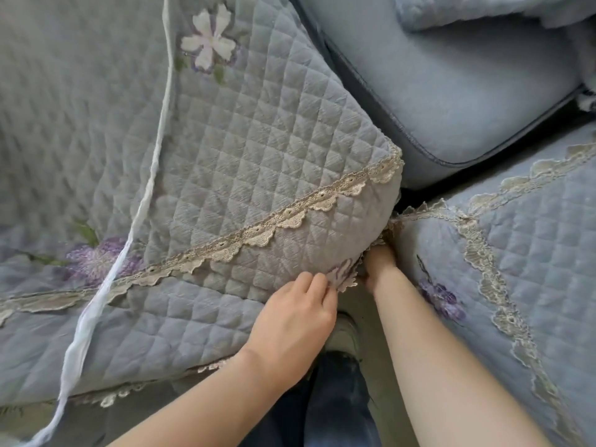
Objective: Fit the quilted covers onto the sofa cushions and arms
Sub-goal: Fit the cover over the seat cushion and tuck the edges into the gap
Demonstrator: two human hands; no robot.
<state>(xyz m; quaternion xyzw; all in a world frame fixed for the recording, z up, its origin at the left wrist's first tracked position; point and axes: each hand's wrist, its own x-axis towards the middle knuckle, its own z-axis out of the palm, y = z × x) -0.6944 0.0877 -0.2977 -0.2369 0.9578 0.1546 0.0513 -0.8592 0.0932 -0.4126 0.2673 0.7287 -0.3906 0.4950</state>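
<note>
Blue sofa seats filled the view, with the quilted cover lying over one cushion, its corner at the gap. Soft and light by its look, it seemed best taken at the lace hem, where the left hand pinched it. The right hand reached into the gap, its fingers hidden; no container showed.

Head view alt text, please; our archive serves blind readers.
Two bare hands fit a lace-trimmed blue quilted cover at its corner. The left hand grips the cover's lower edge; the right hand reaches under it, fingers hidden, beside a second covered cushion.
</note>
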